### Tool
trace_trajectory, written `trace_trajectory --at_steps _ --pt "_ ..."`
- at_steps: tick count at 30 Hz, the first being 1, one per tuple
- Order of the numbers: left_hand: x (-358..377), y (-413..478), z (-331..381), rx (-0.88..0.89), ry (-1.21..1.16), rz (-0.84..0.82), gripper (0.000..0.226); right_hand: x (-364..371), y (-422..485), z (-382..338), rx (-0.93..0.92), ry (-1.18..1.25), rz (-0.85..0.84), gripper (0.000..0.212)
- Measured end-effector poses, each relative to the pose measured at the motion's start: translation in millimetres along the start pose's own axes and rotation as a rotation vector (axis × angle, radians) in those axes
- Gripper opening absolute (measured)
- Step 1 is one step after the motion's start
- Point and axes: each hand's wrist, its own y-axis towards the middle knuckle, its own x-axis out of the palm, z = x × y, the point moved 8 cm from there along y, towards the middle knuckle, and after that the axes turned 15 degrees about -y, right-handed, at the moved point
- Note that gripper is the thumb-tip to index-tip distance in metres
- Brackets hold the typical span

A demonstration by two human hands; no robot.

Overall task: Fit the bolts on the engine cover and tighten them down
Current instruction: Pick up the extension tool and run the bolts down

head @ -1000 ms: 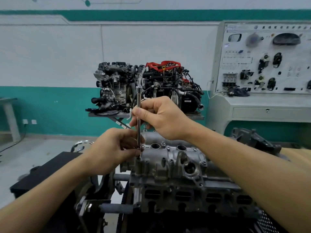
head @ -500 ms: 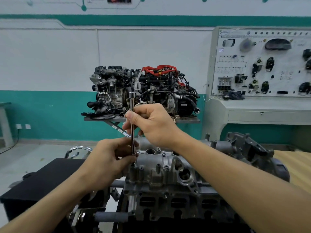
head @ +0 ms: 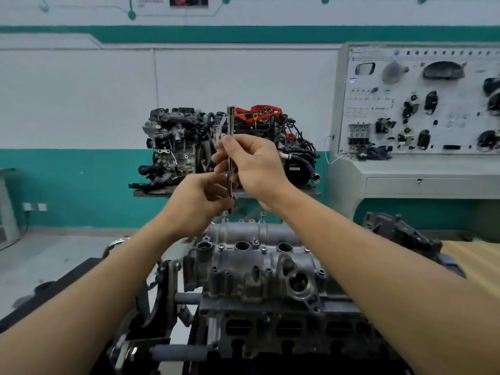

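The grey cast engine cover (head: 251, 269) sits on the engine in front of me. Several bolts stand in it; two (head: 262, 214) stick up along its far edge. I hold a long chrome socket extension bar (head: 230, 131) upright above the cover's far left corner. My right hand (head: 254, 165) grips the bar's middle. My left hand (head: 201, 201) pinches its lower end, and the bar's tip is hidden behind those fingers. The tool is lifted off the cover.
A complete display engine (head: 224, 147) stands on a shelf behind. A grey training panel (head: 416, 104) with car parts is at the right. A dark metal casting (head: 400, 234) lies on a wooden bench (head: 476, 263) at right. A black stand (head: 67, 288) is at left.
Both hands raised the bar up off the left corner of the cover, where its tip had been seated. My view tilted so the cover sits lower in frame.
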Motion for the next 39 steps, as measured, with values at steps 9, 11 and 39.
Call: trace_trajectory --at_steps 9,11,39 --pt "3.4 42.0 -64.0 -0.064 -0.042 0.116 0.02 12.8 53.5 62.1 -0.021 -0.276 0.063 0.032" --pt "5.2 39.3 -73.9 -0.038 -0.065 0.127 0.03 18.1 55.8 74.7 -0.038 -0.285 0.061 0.032" --pt "13.8 62.1 -98.4 -0.079 -0.364 0.078 0.008 10.9 62.8 102.3 0.035 -0.061 -0.157 0.021"
